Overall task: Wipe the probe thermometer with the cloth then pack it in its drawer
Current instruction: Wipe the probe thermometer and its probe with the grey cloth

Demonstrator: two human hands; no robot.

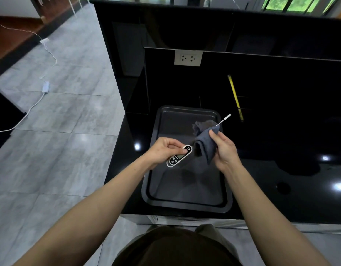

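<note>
From the head camera, the left hand (165, 148) pinches the white, oval plastic body of the probe thermometer (179, 156), thumb and fingers closed over the upper end of the case near the round button, so the small display and three black buttons face up. The thin metal probe runs from that body up and to the right; most of its length is hidden inside the folded grey cloth (205, 143), and only the far end with its pale tip (226, 118) sticks out beyond the cloth's top edge. The right hand (223, 148) is closed around the cloth, thumb and fingertips squeezing the fold onto the probe from the right side. Both hands hover above a dark, rectangular metal baking tray (185, 203) that sits on the glossy black countertop (281, 131); whether the cloth's trailing corner touches the tray floor I cannot tell. The relation that matters is the probe's long axis: it slants from lower left at the left hand to upper right, and the right hand sits on that line, between the case and the tip. Judging by this, wiping is under way, and a stroke would need to travel along that diagonal toward the exposed tip. No drawer can be made out in this view.
</note>
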